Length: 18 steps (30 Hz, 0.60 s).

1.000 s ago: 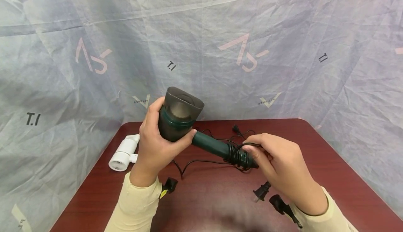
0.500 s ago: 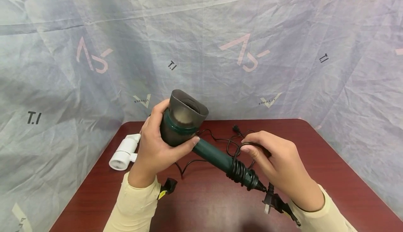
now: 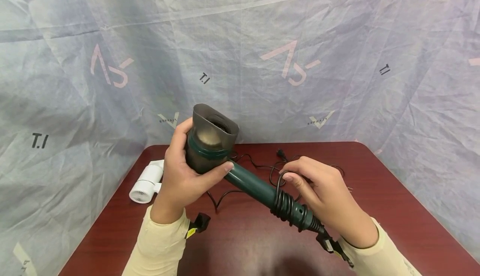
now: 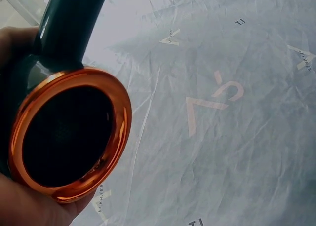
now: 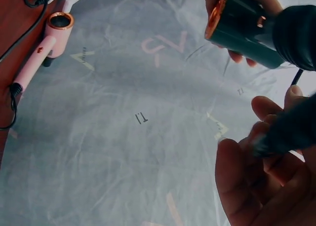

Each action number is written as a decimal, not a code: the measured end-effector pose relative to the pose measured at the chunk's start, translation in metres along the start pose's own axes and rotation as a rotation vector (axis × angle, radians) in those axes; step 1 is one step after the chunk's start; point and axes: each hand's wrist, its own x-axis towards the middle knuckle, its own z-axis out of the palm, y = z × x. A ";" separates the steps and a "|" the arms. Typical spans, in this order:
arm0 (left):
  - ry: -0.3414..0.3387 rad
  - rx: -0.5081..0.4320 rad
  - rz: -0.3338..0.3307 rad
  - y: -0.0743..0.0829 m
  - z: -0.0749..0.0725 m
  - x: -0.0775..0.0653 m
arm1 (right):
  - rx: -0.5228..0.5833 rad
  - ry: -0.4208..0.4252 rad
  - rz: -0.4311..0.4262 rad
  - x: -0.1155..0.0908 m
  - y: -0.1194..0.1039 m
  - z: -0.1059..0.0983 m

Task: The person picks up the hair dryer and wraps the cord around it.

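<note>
My left hand (image 3: 183, 180) grips the barrel of a dark green hair dryer (image 3: 251, 182), thumb near the handle joint. Its smoky, flattened nozzle (image 3: 215, 132) points up. A copper-coloured ring (image 4: 122, 122) rims the air inlet in the left wrist view. The handle slants down to the right, with a black cord (image 3: 286, 207) coiled several times round its lower end. My right hand (image 3: 326, 201) pinches the cord between thumb and forefinger just above the coils. In the right wrist view, its other fingers (image 5: 234, 171) are curled. Thin metal tips show behind that hand.
A white hair dryer (image 3: 146, 184) lies at the left of the red-brown table (image 3: 240, 242). A pink hair dryer (image 5: 58, 36) shows in the right wrist view. Loose black cords and a plug (image 3: 281, 154) lie toward the back. A grey printed cloth (image 3: 240, 59) hangs behind.
The cord has gone further round the handle, as my right hand moved slightly left. The handle tilted more steeply down. The plug hanging below my right hand has swung away, mostly out of sight.
</note>
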 end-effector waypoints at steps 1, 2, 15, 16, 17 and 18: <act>0.007 -0.013 0.004 0.002 0.000 0.001 | 0.005 -0.009 0.004 0.000 0.000 0.001; 0.013 -0.026 0.004 0.004 0.001 0.002 | 0.007 -0.017 0.006 -0.001 0.000 0.001; 0.074 -0.106 -0.001 0.006 0.002 0.002 | 0.101 -0.160 0.022 -0.002 0.006 0.013; 0.077 -0.115 0.001 0.003 0.001 0.002 | 0.117 -0.178 0.052 -0.003 0.004 0.013; 0.082 -0.121 0.001 0.002 0.001 0.001 | 0.141 -0.190 0.074 -0.004 0.003 0.013; 0.086 -0.128 0.001 0.000 0.001 0.000 | 0.171 -0.203 0.094 -0.005 0.001 0.014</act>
